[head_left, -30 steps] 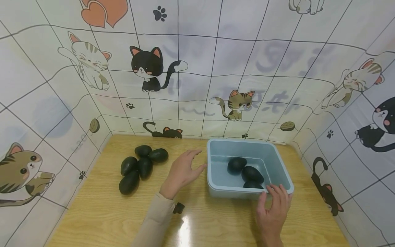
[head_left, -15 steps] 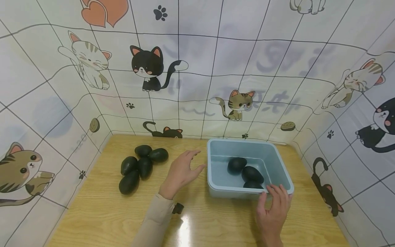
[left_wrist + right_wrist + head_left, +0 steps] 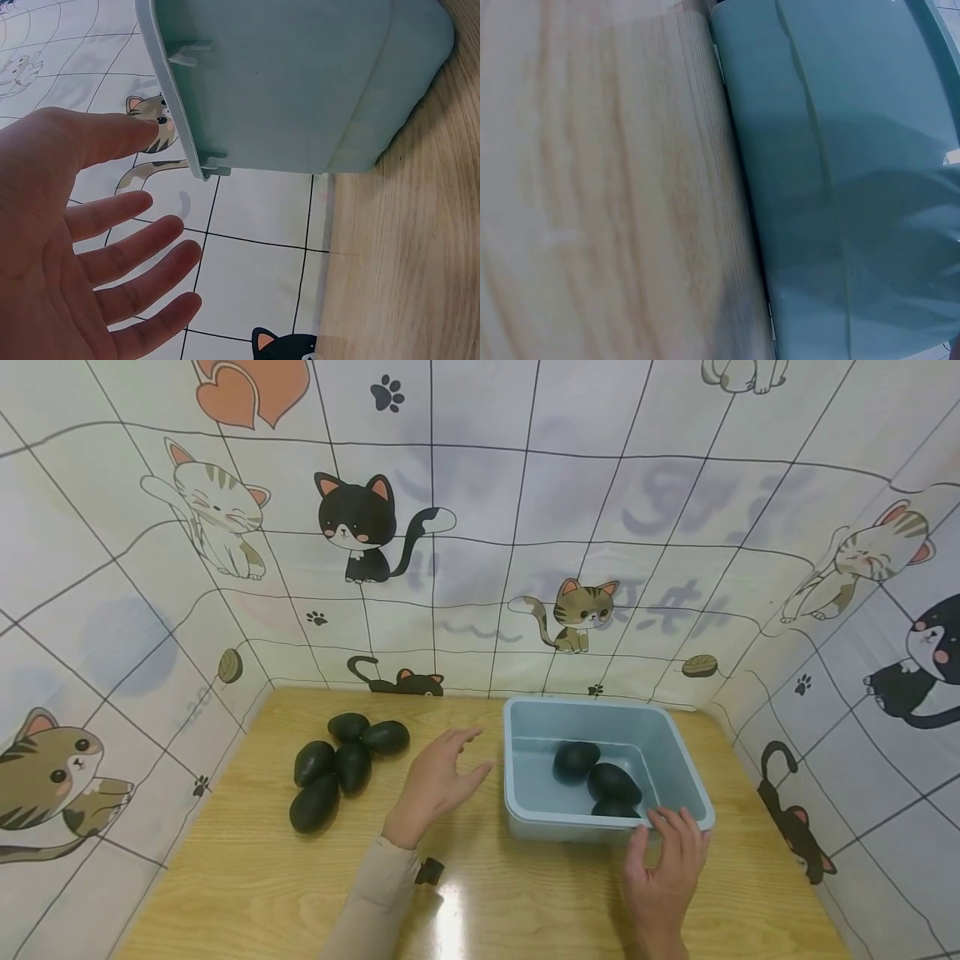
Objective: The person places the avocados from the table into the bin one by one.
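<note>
A light blue plastic bin (image 3: pixel 585 829) stands at the right of the table, with three dark avocados (image 3: pixel 613 783) on its floor. The near one is partly hidden by the front wall. My right hand (image 3: pixel 666 881) holds the bin's near rim by its right corner, fingertips over the edge and thumb on the outside. My left hand (image 3: pixel 435 785) hovers left of the bin, fingers spread and holding nothing. The left wrist view shows its palm (image 3: pixel 37 262) apart from the bin wall. Several more avocados (image 3: pixel 352 768) lie grouped on the table to the left of that hand.
The wooden table (image 3: pixel 247 885) meets walls covered in cat-print sheeting (image 3: pixel 480 552) at the back and both sides. A small black object (image 3: pixel 430 871) shows beside the left cuff. In the right wrist view, the bin wall (image 3: pixel 817 187) stands along the tabletop.
My left hand has drifted slightly left, away from the bin. The right hand, the bin and the avocados have stayed where they were.
</note>
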`<state>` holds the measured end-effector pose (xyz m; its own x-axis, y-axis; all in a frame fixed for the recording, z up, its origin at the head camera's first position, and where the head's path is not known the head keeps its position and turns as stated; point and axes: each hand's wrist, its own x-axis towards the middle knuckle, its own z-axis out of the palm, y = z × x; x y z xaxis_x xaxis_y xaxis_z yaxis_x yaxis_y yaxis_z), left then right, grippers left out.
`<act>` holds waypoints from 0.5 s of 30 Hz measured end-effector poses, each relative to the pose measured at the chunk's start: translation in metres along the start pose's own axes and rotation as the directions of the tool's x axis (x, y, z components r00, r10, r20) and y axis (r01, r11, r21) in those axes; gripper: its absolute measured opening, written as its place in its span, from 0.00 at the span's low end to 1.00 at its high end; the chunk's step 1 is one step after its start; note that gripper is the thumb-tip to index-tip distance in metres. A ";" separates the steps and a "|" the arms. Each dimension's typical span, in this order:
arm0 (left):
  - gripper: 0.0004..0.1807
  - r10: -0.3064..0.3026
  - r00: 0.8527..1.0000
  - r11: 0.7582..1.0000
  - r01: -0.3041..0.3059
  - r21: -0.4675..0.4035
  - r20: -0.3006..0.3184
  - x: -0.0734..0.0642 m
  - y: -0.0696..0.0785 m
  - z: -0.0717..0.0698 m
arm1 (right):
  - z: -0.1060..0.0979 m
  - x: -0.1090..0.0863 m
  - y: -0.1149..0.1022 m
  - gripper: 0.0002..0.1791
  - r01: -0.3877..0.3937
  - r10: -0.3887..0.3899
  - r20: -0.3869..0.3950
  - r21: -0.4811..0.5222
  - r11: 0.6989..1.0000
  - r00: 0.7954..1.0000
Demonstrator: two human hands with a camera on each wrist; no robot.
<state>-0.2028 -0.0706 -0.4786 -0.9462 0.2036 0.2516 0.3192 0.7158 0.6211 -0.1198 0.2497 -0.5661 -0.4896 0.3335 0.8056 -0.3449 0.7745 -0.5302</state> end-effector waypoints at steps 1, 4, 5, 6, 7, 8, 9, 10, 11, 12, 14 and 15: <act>0.33 -0.002 1.000 1.000 0.002 -0.005 -0.002 0.000 -0.001 0.000 | 0.000 0.000 0.000 0.14 -0.002 0.002 0.004 -0.003 1.000 1.000; 0.32 -0.010 1.000 1.000 0.010 -0.004 -0.006 -0.002 -0.003 0.001 | -0.001 0.000 0.000 0.14 -0.002 0.002 0.011 -0.005 1.000 1.000; 0.32 -0.012 1.000 1.000 0.012 -0.006 -0.007 -0.002 -0.004 0.001 | -0.001 0.000 0.000 0.14 -0.001 0.001 0.011 -0.004 1.000 1.000; 0.32 -0.017 1.000 1.000 0.017 -0.010 -0.005 -0.002 -0.004 0.001 | -0.001 0.001 0.000 0.14 0.000 0.000 0.013 -0.006 1.000 1.000; 0.32 -0.020 1.000 1.000 0.020 -0.016 -0.005 -0.003 -0.005 0.001 | -0.001 0.001 0.000 0.14 0.000 0.000 0.014 -0.006 1.000 1.000; 0.32 -0.024 1.000 0.999 0.024 -0.021 -0.003 -0.003 -0.006 0.001 | -0.001 0.001 -0.001 0.14 0.003 -0.003 0.011 -0.001 1.000 1.000; 0.32 -0.030 1.000 0.999 0.029 -0.025 -0.001 -0.004 -0.007 0.001 | -0.001 0.001 -0.001 0.14 0.005 -0.005 0.010 -0.001 1.000 1.000; 0.32 -0.034 0.999 0.999 0.034 -0.029 0.000 -0.004 -0.008 0.001 | -0.001 0.001 -0.002 0.14 0.006 -0.006 0.008 0.001 1.000 1.000; 0.32 -0.041 0.999 0.999 0.041 -0.030 0.001 -0.005 -0.009 0.001 | -0.001 0.001 -0.002 0.14 0.007 -0.007 0.007 0.004 1.000 1.000; 0.32 -0.046 0.999 0.999 0.046 -0.028 -0.001 -0.005 -0.010 0.001 | -0.001 0.002 -0.002 0.14 0.005 -0.005 0.009 0.005 1.000 1.000; 0.32 -0.058 0.998 0.998 0.058 -0.024 -0.006 -0.006 -0.013 0.002 | -0.002 0.002 -0.003 0.14 0.002 -0.002 0.010 0.007 1.000 1.000; 0.32 -0.066 0.998 0.998 0.066 -0.023 -0.008 -0.007 -0.014 0.002 | -0.002 0.002 -0.003 0.14 -0.002 0.002 0.013 0.005 1.000 1.000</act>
<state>-0.2006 -0.0809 -0.4904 -0.9647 0.1505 0.2159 0.2573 0.7118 0.6536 -0.1181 0.2490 -0.5626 -0.5004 0.3278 0.8014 -0.3485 0.7711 -0.5330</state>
